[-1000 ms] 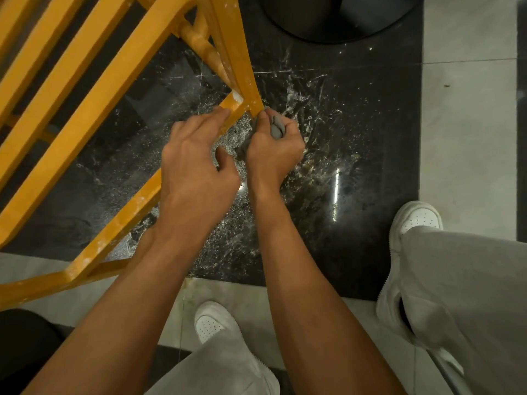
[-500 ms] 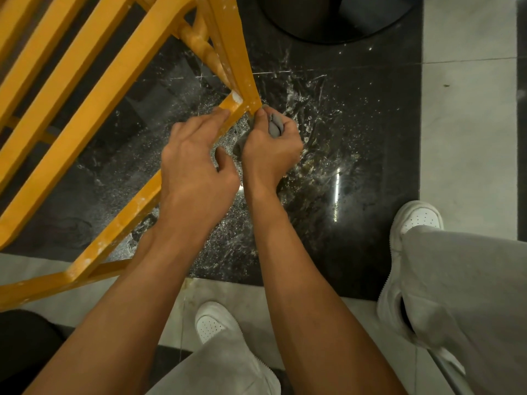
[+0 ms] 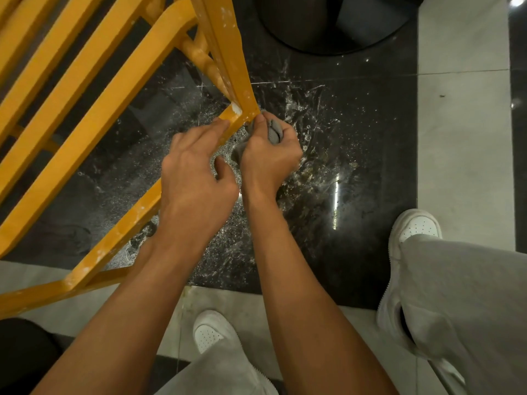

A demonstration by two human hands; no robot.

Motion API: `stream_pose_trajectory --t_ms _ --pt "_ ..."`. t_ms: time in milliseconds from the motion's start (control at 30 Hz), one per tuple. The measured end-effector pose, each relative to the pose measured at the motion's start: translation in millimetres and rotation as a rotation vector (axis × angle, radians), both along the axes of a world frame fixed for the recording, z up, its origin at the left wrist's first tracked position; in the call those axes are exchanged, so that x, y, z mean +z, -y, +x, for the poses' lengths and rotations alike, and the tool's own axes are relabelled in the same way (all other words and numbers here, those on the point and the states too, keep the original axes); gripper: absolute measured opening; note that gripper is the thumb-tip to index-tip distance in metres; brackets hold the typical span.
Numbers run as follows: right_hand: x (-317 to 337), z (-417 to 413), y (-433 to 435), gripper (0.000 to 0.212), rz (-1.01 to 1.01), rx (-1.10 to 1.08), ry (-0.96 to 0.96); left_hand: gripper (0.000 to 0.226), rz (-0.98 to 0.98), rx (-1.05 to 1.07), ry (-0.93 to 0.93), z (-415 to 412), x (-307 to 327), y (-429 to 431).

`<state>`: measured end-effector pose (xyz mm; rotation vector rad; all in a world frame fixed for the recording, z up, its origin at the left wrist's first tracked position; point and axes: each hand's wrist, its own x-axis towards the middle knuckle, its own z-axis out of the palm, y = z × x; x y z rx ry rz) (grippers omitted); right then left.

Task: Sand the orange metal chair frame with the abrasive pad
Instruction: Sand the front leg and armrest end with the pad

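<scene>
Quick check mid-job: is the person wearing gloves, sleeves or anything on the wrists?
No. The left hand and right hand are bare, without gloves. The left forearm and right forearm are uncovered to the frame's edge: no sleeves, watch, bracelet or tape in view. No rings show on the visible fingers.

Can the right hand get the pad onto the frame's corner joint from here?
Probably yes: right hand grips the grey pad beside the corner joint; left hand touches the rail, clear of it.
</scene>
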<state>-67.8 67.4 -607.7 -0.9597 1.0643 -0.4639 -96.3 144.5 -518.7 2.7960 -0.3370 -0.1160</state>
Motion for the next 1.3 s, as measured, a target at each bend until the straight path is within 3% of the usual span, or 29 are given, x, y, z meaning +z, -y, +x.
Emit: stream_pose_trajectory --t_ms 200,1167,1300 --pt "-2 -2 4 0.013 0.070 0.027 -0.007 0.059 -0.004 0.000 0.003 0 1 0" --pt "38 -5 5 0.008 -0.064 0.056 0.089 0.057 -0.040 -0.003 -0.013 6 1 -2" --pt "37 -5 6 0.013 0.001 0.032 0.046 0.053 -0.100 0.042 -0.002 6 7 1"
